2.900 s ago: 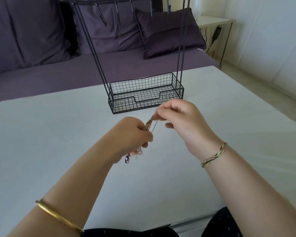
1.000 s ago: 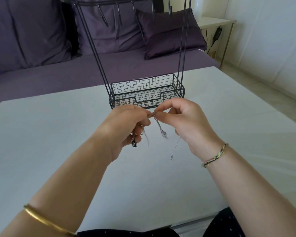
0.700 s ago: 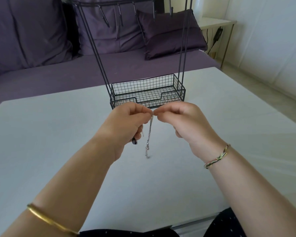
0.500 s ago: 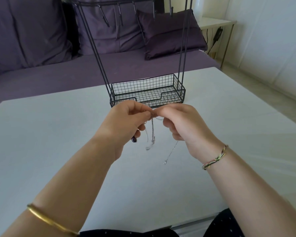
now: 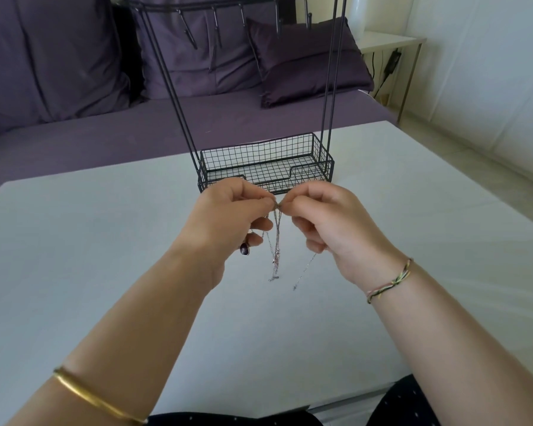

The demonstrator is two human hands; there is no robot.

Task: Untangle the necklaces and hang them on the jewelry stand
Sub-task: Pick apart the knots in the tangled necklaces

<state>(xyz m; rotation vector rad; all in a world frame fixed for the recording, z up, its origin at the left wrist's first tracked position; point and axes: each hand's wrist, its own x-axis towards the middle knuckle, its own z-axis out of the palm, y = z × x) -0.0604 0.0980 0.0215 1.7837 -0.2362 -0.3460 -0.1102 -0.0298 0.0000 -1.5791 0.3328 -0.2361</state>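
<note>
Dangling necklaces (image 5: 277, 241) pinched between left hand (image 5: 228, 216) and right hand (image 5: 326, 222).

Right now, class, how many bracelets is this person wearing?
2. A gold bangle sits on the left forearm, low at the picture's left. A woven thread bracelet circles the right wrist. Further up, both arms run out of view, so more could be hidden.

Thin tangled necklaces (image 5: 276, 238) dangle before the upright black jewelry stand (image 5: 265, 162).
</note>
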